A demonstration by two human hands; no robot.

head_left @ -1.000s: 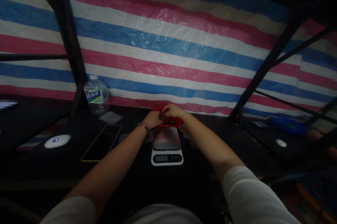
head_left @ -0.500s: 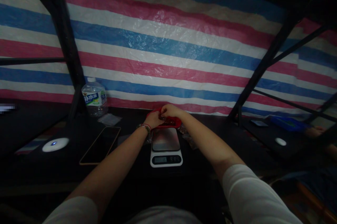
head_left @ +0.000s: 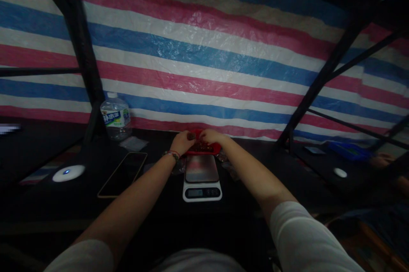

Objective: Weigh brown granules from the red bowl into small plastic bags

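Behind the scale is a red tray (head_left: 217, 149) with small dark brown pieces (head_left: 202, 148) in it. At its left side my left hand (head_left: 180, 142) is closed on a small round brown piece (head_left: 191, 136), pinched at the fingertips. From the right, my right hand (head_left: 213, 136) reaches over the tray with its fingers bent together; what they hold, if anything, is too small to make out. A white kitchen scale (head_left: 202, 195) with a bare metal plate (head_left: 202, 169) stands between my forearms, in front of the tray.
Left of my arms are a phone (head_left: 123, 175), a white oval device (head_left: 68, 173), a clear plastic bag (head_left: 134, 144) and a large plastic bottle (head_left: 115, 117). More clear bags (head_left: 230, 169) lie right of the scale. Another person's hand (head_left: 382, 160) is near a blue tray (head_left: 349, 151).
My hands have moved apart over the tray. The left has shifted left and now shows the round brown piece in its fingers; more of the tray's contents is visible.
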